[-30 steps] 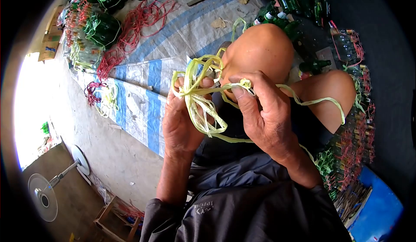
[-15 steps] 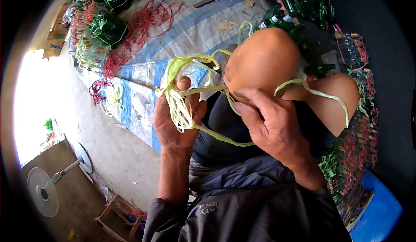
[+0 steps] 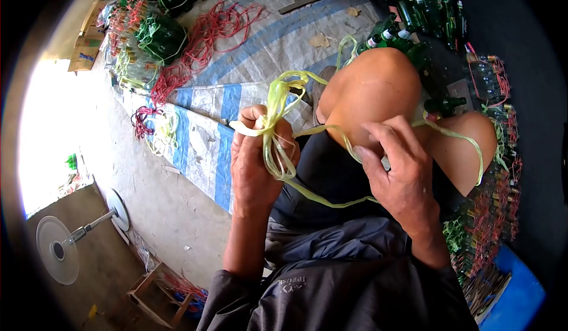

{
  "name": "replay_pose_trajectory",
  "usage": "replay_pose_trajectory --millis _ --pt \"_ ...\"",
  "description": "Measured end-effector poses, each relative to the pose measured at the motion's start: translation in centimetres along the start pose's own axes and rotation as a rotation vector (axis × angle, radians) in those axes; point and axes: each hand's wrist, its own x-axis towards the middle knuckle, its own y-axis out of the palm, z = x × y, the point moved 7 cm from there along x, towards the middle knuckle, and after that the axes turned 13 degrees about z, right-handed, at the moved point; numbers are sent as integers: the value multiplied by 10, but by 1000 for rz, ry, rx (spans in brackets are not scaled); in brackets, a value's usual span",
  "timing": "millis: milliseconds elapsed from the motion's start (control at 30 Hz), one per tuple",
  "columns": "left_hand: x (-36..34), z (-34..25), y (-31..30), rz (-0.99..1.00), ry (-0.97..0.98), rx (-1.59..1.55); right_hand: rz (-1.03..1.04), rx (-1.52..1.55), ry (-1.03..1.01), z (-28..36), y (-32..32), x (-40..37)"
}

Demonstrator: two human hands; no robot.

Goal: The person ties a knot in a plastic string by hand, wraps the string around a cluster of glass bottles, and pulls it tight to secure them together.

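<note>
My left hand (image 3: 258, 159) is closed around a looped bundle of yellow-green plastic twine (image 3: 276, 118), pinched near the thumb. Loops stick out above and below the fingers. Two strands run from the bundle to my right hand (image 3: 402, 174), which curls loosely around them with thumb and forefinger a little apart. Its palm side is partly hidden. Another length of the twine lies across my bare knees (image 3: 373, 88), hanging down over the right one.
Green bottles (image 3: 426, 5) lie at the upper right. Bundled bottles (image 3: 163, 38) and tangled red twine (image 3: 207, 41) are at the upper left on a striped tarp (image 3: 207, 118). A fan (image 3: 57, 250) stands lower left, a blue container (image 3: 515, 295) lower right.
My left hand has turned and closed more around the bundle, swinging its loops to the right. My right thumb and forefinger have parted. The view has shifted slightly.
</note>
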Motion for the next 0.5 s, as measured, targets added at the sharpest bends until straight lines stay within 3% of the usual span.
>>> replay_pose_trajectory --millis 267,367,500 --pt "-3 -1 19 -183 -72 525 -107 217 -414 40 2 31" --pt "-5 2 20 -122 -23 625 -54 220 -400 40 18 39" --pt "-4 1 18 -144 -110 639 -23 257 -378 32 30 42"
